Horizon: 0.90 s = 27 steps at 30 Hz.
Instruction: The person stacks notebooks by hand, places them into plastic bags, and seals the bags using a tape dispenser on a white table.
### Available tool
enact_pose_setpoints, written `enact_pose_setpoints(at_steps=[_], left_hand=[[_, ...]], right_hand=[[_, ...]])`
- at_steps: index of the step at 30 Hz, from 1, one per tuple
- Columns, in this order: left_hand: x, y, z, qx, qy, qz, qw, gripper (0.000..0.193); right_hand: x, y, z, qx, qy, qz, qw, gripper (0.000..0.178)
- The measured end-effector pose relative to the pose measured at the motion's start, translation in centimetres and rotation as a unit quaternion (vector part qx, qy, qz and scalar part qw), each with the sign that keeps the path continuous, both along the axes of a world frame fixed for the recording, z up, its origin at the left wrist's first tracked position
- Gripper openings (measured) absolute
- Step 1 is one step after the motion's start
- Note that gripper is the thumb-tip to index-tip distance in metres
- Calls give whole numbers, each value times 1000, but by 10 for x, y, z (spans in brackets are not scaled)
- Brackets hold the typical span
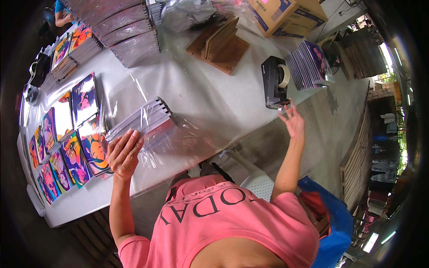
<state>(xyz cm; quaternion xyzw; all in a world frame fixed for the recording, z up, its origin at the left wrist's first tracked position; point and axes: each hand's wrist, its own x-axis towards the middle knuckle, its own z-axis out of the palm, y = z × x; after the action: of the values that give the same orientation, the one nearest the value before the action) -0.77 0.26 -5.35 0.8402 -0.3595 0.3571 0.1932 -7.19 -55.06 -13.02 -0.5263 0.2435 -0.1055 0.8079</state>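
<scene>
A stack of spiral notebooks (pixel 145 119) in clear plastic wrap lies on the white table in front of me, with its page edges showing. My left hand (pixel 125 154) holds the near left end of the stack, fingers pressed together over the wrap, thumb hidden. Loose clear film (pixel 192 134) spreads out to the right of the stack. My right hand (pixel 293 121) is raised at the table's edge with its fingers apart. Its fingertips are close to the front end of a black tape dispenser (pixel 270 82). A small pale bit shows by the thumb tip; I cannot tell what it is.
Colourful notebooks (pixel 73 156) lie in rows at the left. Tall notebook stacks (pixel 120 27) stand behind. Farther back are a wooden stand (pixel 219 47) and a cardboard box (pixel 290 18). Wrapped notebooks (pixel 308 64) sit right of the dispenser. Another person's arm (pixel 62 18) shows far left.
</scene>
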Motion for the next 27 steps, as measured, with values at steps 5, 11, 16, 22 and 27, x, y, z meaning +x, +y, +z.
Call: enact_pose_setpoints(at_steps=[5,11,16,22,27], left_hand=[[-1,1,-5,-26,-31,12,999,19],[2,5,-11,-68,-43,-22,997,22],[5,6,-15,-77,-9,-41,996,31],[6,8,-20,-150,53,-73,985,30],[3,15,-13,-97,39,-78,991,44]], right_hand=[[-19,43,-12,-695,379,-73,606,18],[9,122,53,-730,-63,-114,671,11],[22,307,108,-237,-167,166,942,14],[37,408,118,-38,-68,256,964,42],[25,418,66,-155,-24,198,968,42]])
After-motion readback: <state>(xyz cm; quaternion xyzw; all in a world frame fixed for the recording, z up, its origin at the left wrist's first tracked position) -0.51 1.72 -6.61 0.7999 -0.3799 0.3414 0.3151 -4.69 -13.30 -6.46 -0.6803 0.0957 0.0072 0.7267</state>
